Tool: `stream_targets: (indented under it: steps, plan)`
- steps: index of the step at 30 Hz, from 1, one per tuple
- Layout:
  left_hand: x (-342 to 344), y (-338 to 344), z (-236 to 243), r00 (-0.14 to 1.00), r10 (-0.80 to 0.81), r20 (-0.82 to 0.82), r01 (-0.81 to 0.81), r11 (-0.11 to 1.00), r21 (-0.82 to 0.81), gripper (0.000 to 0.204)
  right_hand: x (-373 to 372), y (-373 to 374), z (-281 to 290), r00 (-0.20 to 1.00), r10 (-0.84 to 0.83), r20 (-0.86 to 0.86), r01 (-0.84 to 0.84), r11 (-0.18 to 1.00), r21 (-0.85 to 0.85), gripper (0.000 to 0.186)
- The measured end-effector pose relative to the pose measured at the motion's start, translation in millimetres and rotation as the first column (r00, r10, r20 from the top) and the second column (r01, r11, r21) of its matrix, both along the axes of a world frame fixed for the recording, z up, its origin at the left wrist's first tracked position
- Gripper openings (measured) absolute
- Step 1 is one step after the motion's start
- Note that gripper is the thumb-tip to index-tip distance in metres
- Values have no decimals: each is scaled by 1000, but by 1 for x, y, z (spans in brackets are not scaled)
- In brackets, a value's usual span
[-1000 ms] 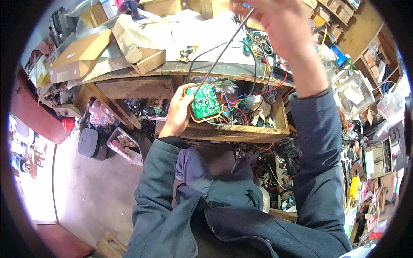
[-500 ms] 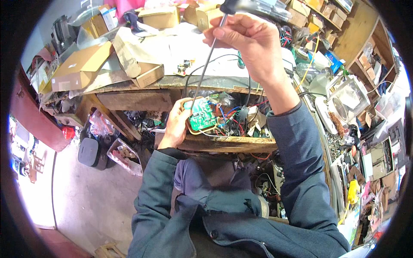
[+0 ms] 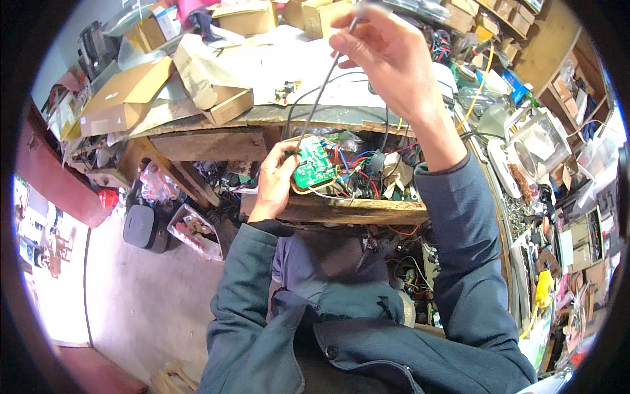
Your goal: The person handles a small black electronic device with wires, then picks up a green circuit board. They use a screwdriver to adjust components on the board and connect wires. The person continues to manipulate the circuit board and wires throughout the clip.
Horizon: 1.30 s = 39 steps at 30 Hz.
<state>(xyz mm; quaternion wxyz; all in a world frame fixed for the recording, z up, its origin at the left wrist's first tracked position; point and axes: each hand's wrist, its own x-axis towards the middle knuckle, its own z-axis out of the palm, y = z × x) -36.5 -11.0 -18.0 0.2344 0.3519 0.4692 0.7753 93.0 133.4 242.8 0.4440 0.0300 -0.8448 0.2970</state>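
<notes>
My left hand (image 3: 272, 182) grips a green circuit board (image 3: 316, 167) by its left edge, tilted above an open drawer. The board sits in a pale frame or casing, with wires running off its right side. In my right hand (image 3: 401, 69), raised over the workbench, is a long thin screwdriver (image 3: 319, 96). Its dark shaft slants down to the upper left corner of the board, near my left fingers; whether the tip touches there I cannot tell. The handle is mostly hidden behind my right fingers and the picture's top edge.
The wooden drawer (image 3: 357, 211) is filled with tangled wires and parts. An open cardboard box (image 3: 125, 98) stands on the bench at left, and a small board with components (image 3: 285, 92) lies behind. Cluttered clear plastic containers (image 3: 538, 146) crowd the right side.
My right hand has shifted slightly right and tilted the screwdriver further, so more of its handle is out of sight. The board stays in my left hand; the whole view has shifted a little.
</notes>
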Motion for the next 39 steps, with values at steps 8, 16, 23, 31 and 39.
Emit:
stream_targets:
  steps: [8, 16, 23, 31, 39]
  plan:
    - [7, -6, 9, 983, 84, -164, -114, 977, -181, 16, 9, -3, -1, 990, 142, -5, -140, 972, -187, 21]
    - [5, -4, 11, 990, 68, -122, -90, 978, -190, 8, 16, 3, 1, 979, 198, -51, -204, 953, -224, 18]
    - [-2, -4, 26, 923, -12, -384, -190, 855, -482, 12, 45, 10, -5, 991, 128, -46, -136, 954, -266, 19]
    - [1, 1, 33, 302, -24, -953, -516, 837, -185, 15, 84, 17, -7, 995, 38, -94, -66, 944, -323, 16]
    - [12, 46, 92, 337, 179, -924, -470, 883, 0, 16, 124, 13, 3, 969, -57, -239, -14, 958, -288, 19]
